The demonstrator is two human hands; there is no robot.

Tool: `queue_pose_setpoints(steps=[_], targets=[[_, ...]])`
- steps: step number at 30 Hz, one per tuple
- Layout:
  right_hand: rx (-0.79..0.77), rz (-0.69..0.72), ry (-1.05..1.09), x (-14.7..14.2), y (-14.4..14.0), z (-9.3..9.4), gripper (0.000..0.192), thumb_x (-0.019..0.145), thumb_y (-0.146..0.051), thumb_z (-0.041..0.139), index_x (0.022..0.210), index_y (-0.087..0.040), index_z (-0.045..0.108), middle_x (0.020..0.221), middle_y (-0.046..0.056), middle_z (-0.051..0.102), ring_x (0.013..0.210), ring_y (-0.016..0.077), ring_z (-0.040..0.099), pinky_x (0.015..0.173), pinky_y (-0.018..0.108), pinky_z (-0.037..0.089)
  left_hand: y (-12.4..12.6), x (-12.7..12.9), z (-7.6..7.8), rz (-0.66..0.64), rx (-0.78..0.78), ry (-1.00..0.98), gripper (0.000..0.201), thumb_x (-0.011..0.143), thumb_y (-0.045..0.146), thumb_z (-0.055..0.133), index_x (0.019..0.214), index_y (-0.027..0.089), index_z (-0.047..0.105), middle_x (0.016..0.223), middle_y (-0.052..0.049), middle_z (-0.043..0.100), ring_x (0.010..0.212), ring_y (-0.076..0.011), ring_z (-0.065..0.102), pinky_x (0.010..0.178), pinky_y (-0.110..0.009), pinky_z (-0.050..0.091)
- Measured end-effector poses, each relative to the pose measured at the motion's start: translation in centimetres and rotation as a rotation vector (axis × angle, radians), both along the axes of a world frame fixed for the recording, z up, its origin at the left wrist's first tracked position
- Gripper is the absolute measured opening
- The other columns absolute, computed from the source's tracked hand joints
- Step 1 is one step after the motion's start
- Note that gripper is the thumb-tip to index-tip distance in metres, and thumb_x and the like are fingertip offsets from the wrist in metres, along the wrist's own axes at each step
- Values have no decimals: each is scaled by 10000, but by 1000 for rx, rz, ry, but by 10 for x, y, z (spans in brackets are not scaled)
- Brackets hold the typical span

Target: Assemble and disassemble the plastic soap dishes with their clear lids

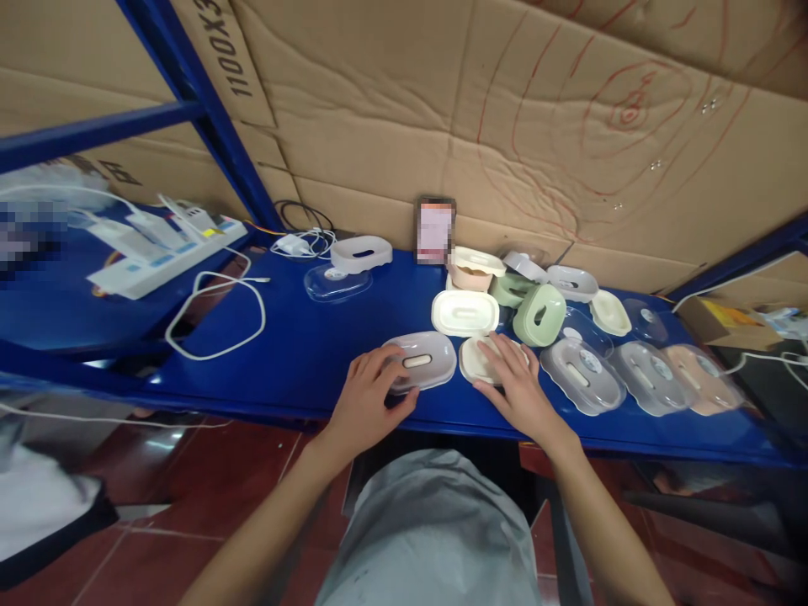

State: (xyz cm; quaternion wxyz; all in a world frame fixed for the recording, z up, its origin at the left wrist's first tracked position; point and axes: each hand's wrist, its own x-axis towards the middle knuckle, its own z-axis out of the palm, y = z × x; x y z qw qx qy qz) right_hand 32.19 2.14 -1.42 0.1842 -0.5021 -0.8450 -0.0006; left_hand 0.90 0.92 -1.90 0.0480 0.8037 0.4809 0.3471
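Wall: flattened brown cardboard [505, 109], creased, marked in red pen. Frame: blue metal shelving posts [208, 109]. Floor: glossy dark red tiles [208, 471].

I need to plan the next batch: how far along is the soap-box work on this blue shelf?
Looks done: one closed grey oval soap box with clear lid, under the left hand, and three more lidded boxes lined up right. In hand: the right hand rests on a cream oval tray. Left: a loose pile of green, cream and white plastic parts behind.
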Motion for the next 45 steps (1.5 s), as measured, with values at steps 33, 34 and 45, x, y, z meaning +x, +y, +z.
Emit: queue_pose_setpoints(steps=[33, 34, 45], targets=[[148, 164, -11, -19, -11, -2, 593, 1090, -363, 610, 1652, -281, 440, 1671, 145, 510, 1481, 310, 565, 1200, 550, 479, -4, -2, -6, -67, 112, 69, 559, 1030, 353, 719, 1540, 263, 506, 1628, -180, 531, 1565, -380, 470, 1199, -584, 527], [155, 177, -15, -20, -11, -2, 593, 1091, -357, 609, 1653, -274, 439, 1667, 142, 516, 1489, 303, 560, 1206, 543, 479, -4, -3, -8, -87, 126, 77, 568, 1040, 338, 706, 1556, 257, 482, 1620, -183, 546, 1575, -373, 459, 1199, -579, 531], [221, 242, 60, -29, -10, -1, 567, 1074, -309, 640, 1613, -210, 498, 1553, 137, 638, 1459, 267, 604, 1242, 517, 489, 2, -8, -9, -180, 197, 130, 589, 1035, 332, 716, 1573, 225, 501, 1620, -175, 560, 1586, -371, 445, 1204, -558, 540]])
